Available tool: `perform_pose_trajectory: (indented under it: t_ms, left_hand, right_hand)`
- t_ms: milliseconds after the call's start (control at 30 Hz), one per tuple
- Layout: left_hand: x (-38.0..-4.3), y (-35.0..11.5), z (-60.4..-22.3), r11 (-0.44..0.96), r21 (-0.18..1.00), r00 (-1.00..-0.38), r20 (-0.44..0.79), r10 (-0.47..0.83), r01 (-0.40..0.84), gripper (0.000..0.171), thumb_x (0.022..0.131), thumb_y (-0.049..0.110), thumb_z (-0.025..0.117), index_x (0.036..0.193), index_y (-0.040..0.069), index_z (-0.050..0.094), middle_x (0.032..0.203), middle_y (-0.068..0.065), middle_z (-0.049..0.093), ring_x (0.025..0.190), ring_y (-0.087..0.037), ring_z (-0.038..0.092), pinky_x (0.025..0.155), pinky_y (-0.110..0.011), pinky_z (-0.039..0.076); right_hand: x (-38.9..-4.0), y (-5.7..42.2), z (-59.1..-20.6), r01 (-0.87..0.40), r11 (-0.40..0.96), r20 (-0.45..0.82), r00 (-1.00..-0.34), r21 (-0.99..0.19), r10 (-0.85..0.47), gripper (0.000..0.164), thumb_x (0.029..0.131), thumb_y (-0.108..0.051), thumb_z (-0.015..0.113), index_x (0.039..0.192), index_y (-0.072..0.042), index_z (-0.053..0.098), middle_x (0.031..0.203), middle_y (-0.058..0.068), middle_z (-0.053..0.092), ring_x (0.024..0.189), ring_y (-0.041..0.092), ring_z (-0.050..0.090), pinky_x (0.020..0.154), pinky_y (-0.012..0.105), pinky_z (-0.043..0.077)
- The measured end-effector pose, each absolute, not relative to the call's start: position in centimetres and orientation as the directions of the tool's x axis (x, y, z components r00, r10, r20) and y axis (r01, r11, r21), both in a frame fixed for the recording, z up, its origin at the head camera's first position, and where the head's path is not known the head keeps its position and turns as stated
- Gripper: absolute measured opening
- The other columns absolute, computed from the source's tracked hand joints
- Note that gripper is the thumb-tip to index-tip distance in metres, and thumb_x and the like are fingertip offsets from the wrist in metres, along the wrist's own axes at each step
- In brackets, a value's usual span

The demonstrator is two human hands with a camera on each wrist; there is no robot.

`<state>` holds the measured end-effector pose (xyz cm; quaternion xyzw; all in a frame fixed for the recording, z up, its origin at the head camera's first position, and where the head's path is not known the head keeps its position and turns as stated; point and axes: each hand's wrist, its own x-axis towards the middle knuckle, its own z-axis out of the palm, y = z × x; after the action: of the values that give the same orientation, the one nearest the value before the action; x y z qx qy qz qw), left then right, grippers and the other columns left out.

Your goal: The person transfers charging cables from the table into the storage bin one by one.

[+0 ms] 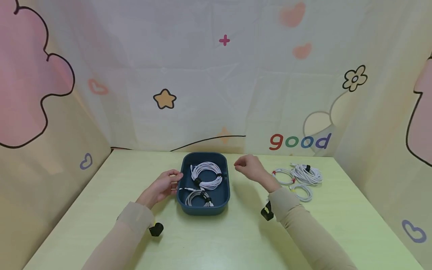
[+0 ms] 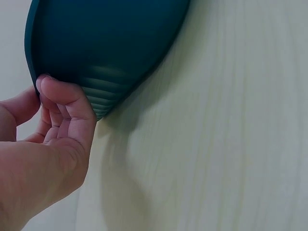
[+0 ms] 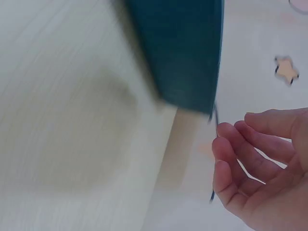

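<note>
A dark blue storage bin [image 1: 204, 210] stands on the table in the head view. Inside it lie a large white coiled cable [image 1: 206, 184] with black ties and, nearer me, a smaller grey coiled cable [image 1: 189, 197]. My left hand [image 1: 165, 183] pinches the bin's left rim between thumb and fingers, as the left wrist view also shows on the bin's wall [image 2: 110, 43]. Just off the bin's right side my right hand [image 1: 251, 168] hovers with nothing in it. Its fingers [image 3: 228, 139] are loosely bent in the right wrist view, apart from the bin [image 3: 187, 53].
To the right on the table [image 1: 202, 243] lie a white cable coil with red ties [image 1: 283, 182], a bulkier white cable bundle with a black tie [image 1: 312, 176], and a small coil with a yellow tie [image 1: 305, 193]. A printed curtain [image 1: 202, 75] hangs behind.
</note>
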<state>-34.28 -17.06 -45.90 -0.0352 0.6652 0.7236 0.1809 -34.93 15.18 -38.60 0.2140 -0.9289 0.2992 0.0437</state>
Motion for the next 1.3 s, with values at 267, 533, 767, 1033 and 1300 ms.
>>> perform_pose_trajectory:
  t_ms: [267,533,767,1033,1300]
  left_hand:
    - [-34.3,-17.1,-45.9,-0.033,0.948,-0.931,-0.302,0.205,-0.315,0.008,0.101,0.02,0.051,0.102,0.012,0.049,0.082,-0.001,0.059,0.067,-0.013,0.057,0.061,-0.024,0.049]
    - [-34.3,-16.9,-45.8,-0.023,0.95,-0.934,-0.303,0.192,-0.312,0.012,0.101,0.02,0.05,0.106,0.009,0.049,0.083,-0.001,0.059,0.067,-0.013,0.056,0.06,-0.024,0.048]
    - [-34.4,-17.0,-46.0,-0.029,0.951,-0.934,-0.296,0.198,-0.308,0.008,0.101,0.02,0.051,0.101,0.012,0.049,0.079,0.001,0.059,0.065,-0.012,0.057,0.059,-0.024,0.048]
    - [-34.2,-17.0,-46.0,-0.015,0.948,-0.93,-0.308,0.198,-0.317,0.011,0.101,0.021,0.05,0.105,0.011,0.048,0.081,0.0,0.057,0.066,-0.013,0.054,0.06,-0.023,0.046]
    - [-34.3,-17.0,-45.8,-0.026,0.948,-0.933,-0.306,0.192,-0.317,0.006,0.101,0.019,0.05,0.099,0.014,0.05,0.079,0.001,0.057,0.065,-0.013,0.053,0.058,-0.023,0.046]
  right_hand:
    - [-35.5,21.1,-39.7,-0.355,0.791,0.169,-0.935,-0.498,-0.312,0.02,0.09,-0.006,0.059,0.101,0.008,0.068,0.094,0.021,0.071,0.083,0.031,0.067,0.075,0.042,0.054]
    - [-35.0,25.5,-40.6,-0.238,0.882,0.023,-0.968,-0.406,-0.25,0.01,0.086,-0.004,0.063,0.085,0.004,0.069,0.084,0.016,0.069,0.072,0.021,0.06,0.068,0.036,0.051]
    - [-34.2,27.4,-41.6,-0.149,0.92,-0.119,-0.972,-0.364,-0.204,0.009,0.082,-0.004,0.067,0.085,0.003,0.07,0.079,0.011,0.068,0.069,0.019,0.056,0.065,0.032,0.05]
    - [-34.0,28.0,-43.0,-0.161,0.946,-0.098,-0.976,-0.283,-0.195,0.006,0.077,-0.001,0.066,0.081,-0.001,0.069,0.077,0.008,0.066,0.067,0.018,0.056,0.062,0.032,0.048]
    - [-34.0,28.0,-42.7,-0.151,0.915,-0.078,-0.978,-0.373,-0.194,0.004,0.081,-0.003,0.064,0.082,0.0,0.066,0.079,0.01,0.064,0.071,0.02,0.054,0.062,0.03,0.045]
